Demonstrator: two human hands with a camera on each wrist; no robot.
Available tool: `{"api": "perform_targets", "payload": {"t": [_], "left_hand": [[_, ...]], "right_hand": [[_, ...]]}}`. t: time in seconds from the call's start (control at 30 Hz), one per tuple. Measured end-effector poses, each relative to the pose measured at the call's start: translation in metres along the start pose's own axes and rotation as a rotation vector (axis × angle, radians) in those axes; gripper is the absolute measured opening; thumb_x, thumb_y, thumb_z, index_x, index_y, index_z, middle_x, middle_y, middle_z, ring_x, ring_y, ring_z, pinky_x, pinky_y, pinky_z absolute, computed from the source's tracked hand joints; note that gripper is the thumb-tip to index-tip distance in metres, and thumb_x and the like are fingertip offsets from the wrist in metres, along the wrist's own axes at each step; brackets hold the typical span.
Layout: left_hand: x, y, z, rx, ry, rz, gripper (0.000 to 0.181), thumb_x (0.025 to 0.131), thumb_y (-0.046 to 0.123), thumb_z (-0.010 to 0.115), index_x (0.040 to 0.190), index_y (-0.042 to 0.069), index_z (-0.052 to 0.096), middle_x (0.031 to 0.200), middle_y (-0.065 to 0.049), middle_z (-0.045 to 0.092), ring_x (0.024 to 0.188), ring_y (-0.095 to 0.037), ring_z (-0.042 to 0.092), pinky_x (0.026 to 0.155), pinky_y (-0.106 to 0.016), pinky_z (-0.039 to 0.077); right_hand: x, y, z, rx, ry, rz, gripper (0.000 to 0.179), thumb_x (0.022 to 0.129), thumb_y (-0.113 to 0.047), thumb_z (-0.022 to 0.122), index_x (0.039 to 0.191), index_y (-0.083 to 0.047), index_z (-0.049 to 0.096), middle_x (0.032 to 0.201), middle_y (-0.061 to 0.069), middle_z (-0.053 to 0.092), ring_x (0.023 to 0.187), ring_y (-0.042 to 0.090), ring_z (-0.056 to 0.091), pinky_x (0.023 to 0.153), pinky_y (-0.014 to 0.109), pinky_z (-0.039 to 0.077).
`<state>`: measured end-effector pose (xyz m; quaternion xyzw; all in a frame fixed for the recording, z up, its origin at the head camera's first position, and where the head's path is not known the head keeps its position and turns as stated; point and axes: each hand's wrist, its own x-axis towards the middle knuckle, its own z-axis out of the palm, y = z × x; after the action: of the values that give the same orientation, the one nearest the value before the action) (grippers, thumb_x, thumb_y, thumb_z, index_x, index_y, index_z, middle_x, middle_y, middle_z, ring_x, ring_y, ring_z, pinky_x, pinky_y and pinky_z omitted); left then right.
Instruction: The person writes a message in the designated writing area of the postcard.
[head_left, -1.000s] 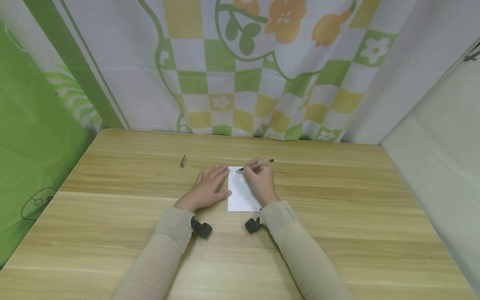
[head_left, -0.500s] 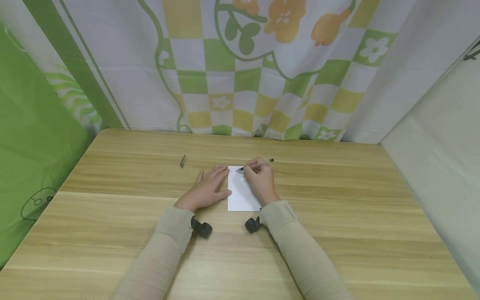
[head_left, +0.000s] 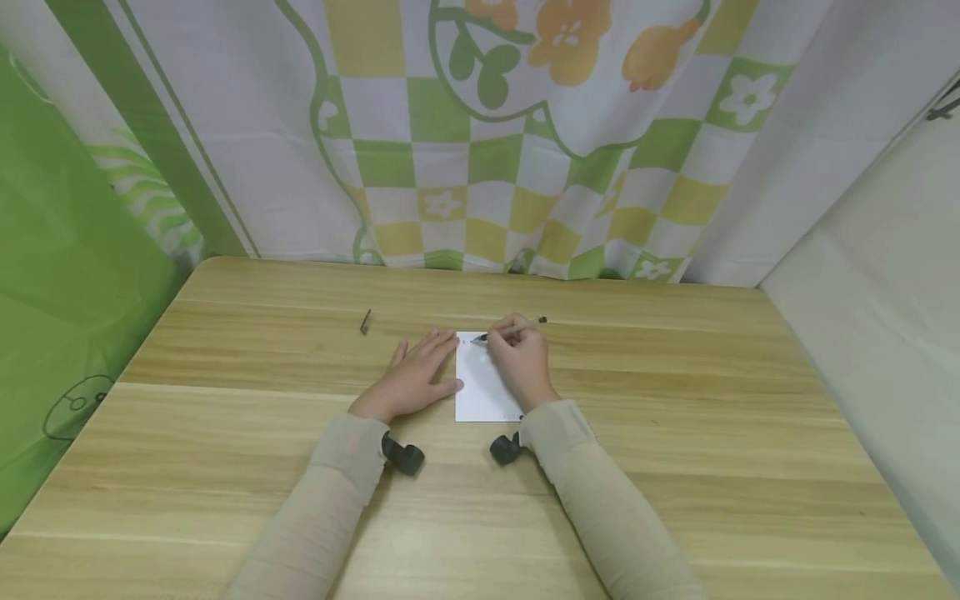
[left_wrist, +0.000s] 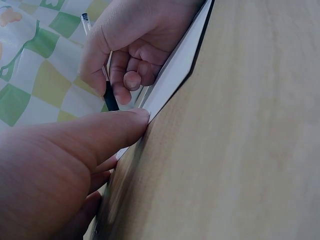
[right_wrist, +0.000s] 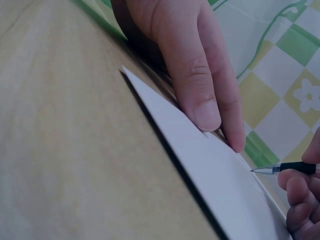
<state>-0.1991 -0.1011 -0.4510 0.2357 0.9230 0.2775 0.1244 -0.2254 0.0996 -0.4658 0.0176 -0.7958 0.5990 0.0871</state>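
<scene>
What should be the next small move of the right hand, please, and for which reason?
Probably the right hand should guide the pen in a short stroke rightward along the top of the white paper: the tip is just right of small dark marks, the area below looks blank, and the left hand rests at the left edge, seemingly steadying it.

I'm looking forward and down from my head; low, close wrist views are sharing the paper (head_left: 482,387).
</scene>
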Motion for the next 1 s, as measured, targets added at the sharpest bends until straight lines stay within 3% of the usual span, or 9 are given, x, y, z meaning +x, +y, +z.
{"api": "perform_targets", "payload": {"t": [0.63,1.0], "left_hand": [[0.000,0.000,0.000,0.003,-0.002,0.003,0.074,0.102,0.039,0.058,0.160,0.006,0.027,0.168,-0.013,0.016,0.156,-0.032,0.007,0.120,-0.064,-0.006],[0.005,-0.012,0.009,0.004,0.010,0.005,0.075,0.102,0.044,0.056,0.161,0.009,0.026,0.169,-0.010,0.015,0.156,-0.030,0.005,0.120,-0.063,-0.008]], "right_hand": [[0.000,-0.001,0.000,-0.026,-0.011,0.017,0.014,0.088,-0.011,0.062,0.089,-0.002,0.072,0.096,0.004,0.065,0.086,0.018,0.059,0.066,0.022,0.050],[0.000,-0.002,0.000,-0.014,-0.007,0.015,0.011,0.087,-0.009,0.061,0.086,-0.003,0.070,0.095,0.005,0.065,0.080,0.017,0.059,0.063,0.021,0.050]]}}
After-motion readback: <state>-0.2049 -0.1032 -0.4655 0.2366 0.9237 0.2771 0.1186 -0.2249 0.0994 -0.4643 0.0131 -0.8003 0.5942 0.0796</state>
